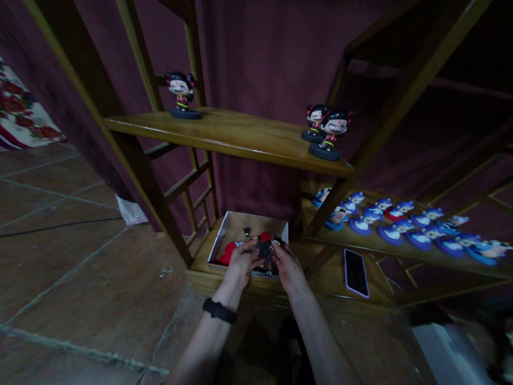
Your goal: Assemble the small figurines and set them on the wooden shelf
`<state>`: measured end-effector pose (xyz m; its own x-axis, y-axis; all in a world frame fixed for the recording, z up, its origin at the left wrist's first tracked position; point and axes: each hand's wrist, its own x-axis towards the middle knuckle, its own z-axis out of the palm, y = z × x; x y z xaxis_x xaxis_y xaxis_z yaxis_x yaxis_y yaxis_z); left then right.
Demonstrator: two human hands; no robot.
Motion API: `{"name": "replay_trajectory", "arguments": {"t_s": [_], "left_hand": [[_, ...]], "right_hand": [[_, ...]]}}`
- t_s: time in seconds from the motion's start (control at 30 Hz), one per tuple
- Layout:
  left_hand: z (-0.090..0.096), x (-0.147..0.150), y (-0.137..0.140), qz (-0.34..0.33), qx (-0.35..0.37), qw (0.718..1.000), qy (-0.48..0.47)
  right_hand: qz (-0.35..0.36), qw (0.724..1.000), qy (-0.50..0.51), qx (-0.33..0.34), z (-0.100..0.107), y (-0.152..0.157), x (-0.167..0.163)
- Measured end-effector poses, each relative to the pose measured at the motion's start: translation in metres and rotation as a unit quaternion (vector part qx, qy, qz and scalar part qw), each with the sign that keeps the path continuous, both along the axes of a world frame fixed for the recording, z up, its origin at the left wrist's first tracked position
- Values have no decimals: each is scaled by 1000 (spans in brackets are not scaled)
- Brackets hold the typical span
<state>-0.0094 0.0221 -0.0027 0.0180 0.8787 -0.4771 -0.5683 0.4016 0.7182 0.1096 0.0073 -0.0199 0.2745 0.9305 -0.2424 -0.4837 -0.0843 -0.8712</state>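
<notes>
Over a shallow cardboard box (215,248) on the bottom shelf, both of my hands grip a small black-haired figurine (276,242) with a dark round base (263,248). My left hand (242,263), below a black wristband, is closed at the base. The fingers of my right hand (287,266) are closed around the figurine's body and head side. Inside the box lie a small dark piece (247,232), a red piece (228,253) and other parts, partly hidden by my hands. The exact finger contact is dim and partly covered.
Similar figurines stand on the upper shelf (240,131), one at its left (181,93) and two at its right end (334,133). Several blue-purple figurines (396,231) line the right shelf. A phone (356,272) lies right of the box. Wooden posts (136,176) frame the shelves.
</notes>
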Motion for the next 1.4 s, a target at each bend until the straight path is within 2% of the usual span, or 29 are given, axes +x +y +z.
{"name": "replay_trajectory", "arguments": {"t_s": [0.13, 0.37, 0.7, 0.93, 1.1, 1.23, 1.4], "left_hand": [[-2, 2, 0, 8, -1, 1000, 1], [-2, 8, -3, -35, 48, 998, 28], [-8, 9, -2, -48, 75, 995, 46], [-9, 10, -1, -49, 69, 994, 76], [-13, 12, 0, -26, 79, 994, 72], [-14, 14, -1, -9, 78, 994, 75], [-11, 13, -3, -7, 49, 998, 25]], "right_hand": [[-25, 1000, -10, -4, -1, 1, 5], [0, 999, 20, 25, 5, 0, 2], [5, 995, -101, 15, 3, 4, 4], [16, 975, -222, 21, 2, 6, 7], [11, 940, -338, 36, -1, 6, 10], [14, 924, -380, 48, -1, 5, 11], [23, 908, -415, 55, 5, 3, 12]]}}
